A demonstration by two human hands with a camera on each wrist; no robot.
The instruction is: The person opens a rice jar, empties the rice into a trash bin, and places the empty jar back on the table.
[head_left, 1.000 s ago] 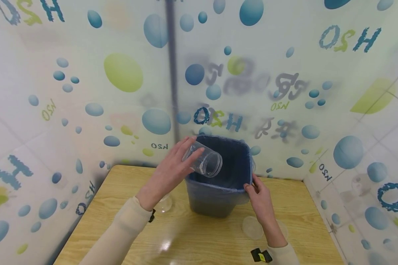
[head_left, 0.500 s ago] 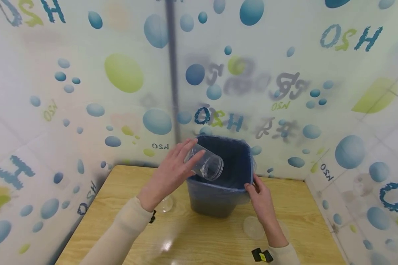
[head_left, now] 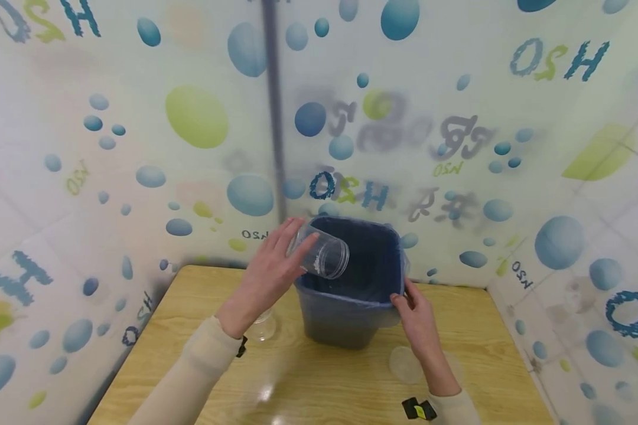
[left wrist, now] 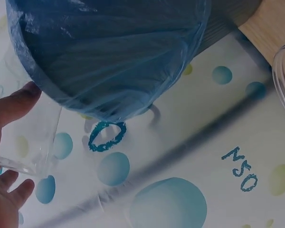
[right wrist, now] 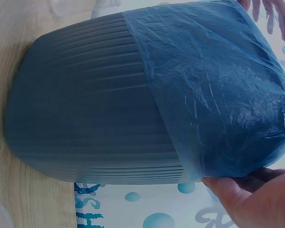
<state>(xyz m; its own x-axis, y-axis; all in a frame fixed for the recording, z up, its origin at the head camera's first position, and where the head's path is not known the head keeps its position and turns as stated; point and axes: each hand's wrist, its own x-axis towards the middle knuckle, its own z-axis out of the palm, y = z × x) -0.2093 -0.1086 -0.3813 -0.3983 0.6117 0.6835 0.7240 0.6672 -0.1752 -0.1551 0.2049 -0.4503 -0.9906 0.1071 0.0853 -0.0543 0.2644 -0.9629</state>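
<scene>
A clear plastic jar (head_left: 324,252) is tipped on its side, mouth facing right, over the left part of a blue trash can (head_left: 326,319). My left hand (head_left: 270,273) grips the jar round its body; in the left wrist view the thumb and fingers lie on the clear jar wall (left wrist: 38,128). A thin blue bag (right wrist: 204,80) lines the can and folds down over its rim. At the can's right front corner, my right hand (head_left: 419,319) pinches the rim and bag between thumb and fingers. Some white bits cling inside the jar; the can's bottom is too dark to make out.
Another clear jar (head_left: 263,326) stands on the wooden table (head_left: 298,389) left of the can, partly behind my left wrist. A translucent round lid (head_left: 405,365) lies near my right forearm, with a fainter one beyond it. Patterned sheeting (head_left: 202,195) encloses the table.
My left hand and the tipped jar have shifted slightly to the left and up. The right hand keeps its hold on the can's rim.
</scene>
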